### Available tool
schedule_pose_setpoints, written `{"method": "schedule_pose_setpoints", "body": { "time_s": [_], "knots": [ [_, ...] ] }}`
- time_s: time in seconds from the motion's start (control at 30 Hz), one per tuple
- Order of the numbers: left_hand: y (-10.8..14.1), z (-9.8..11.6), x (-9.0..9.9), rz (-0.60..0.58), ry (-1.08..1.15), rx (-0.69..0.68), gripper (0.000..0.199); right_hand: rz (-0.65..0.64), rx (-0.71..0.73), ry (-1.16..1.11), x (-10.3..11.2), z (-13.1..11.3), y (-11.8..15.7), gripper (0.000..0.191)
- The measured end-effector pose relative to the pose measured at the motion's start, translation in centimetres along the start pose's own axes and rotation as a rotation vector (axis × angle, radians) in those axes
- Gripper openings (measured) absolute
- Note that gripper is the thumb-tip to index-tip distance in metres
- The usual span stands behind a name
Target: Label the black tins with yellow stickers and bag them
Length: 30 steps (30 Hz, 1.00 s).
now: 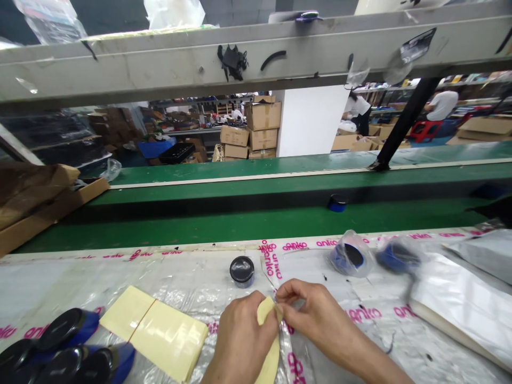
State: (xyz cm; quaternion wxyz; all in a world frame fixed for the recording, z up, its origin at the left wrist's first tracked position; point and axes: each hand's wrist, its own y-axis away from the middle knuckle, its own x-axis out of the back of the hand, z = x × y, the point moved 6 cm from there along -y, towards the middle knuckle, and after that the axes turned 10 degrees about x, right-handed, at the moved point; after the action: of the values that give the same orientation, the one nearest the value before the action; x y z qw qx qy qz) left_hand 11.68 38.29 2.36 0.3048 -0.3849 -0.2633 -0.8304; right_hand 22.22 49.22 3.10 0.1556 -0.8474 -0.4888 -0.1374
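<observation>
My left hand (246,338) is closed around a curved piece of yellow paper (269,362), thumb on top. My right hand (314,314) pinches at the upper edge of that paper, its thumb and index finger close to the left thumb. Just beyond my hands stands a small round container with a black lid (242,270). To the left lies a stack of yellow paper (168,336) with a brown rubber band round it. Several blue containers with black tops (68,328) crowd the lower left corner.
A bagged blue container (351,256) and a blurred blue one (398,256) lie right of centre, near white plastic bags (464,304). Another blue container (338,202) sits on the green conveyor belt (224,226). A cardboard box (52,208) stands left; a grey beam (160,58) crosses overhead.
</observation>
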Motion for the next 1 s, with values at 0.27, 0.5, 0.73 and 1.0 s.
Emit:
{"method": "schedule_pose_setpoints", "body": {
  "time_s": [0.27,0.5,0.73,1.0],
  "knots": [
    [0.2,0.5,-0.1,-0.033,0.021,0.020,0.017,0.030,-0.049,0.068,-0.9,0.7,0.1,0.021],
    [0.0,0.4,-0.2,-0.016,0.009,0.018,0.017,0.047,-0.012,0.115,-1.0,0.8,0.0,0.018],
    [0.2,0.5,-0.3,-0.032,-0.007,0.013,0.017,0.036,0.027,0.190,-1.0,0.5,0.1,0.019],
    [0.3,0.7,-0.4,-0.026,-0.077,0.016,0.018,0.046,0.139,0.251,-0.7,-0.3,0.4,0.017]
  ]
}}
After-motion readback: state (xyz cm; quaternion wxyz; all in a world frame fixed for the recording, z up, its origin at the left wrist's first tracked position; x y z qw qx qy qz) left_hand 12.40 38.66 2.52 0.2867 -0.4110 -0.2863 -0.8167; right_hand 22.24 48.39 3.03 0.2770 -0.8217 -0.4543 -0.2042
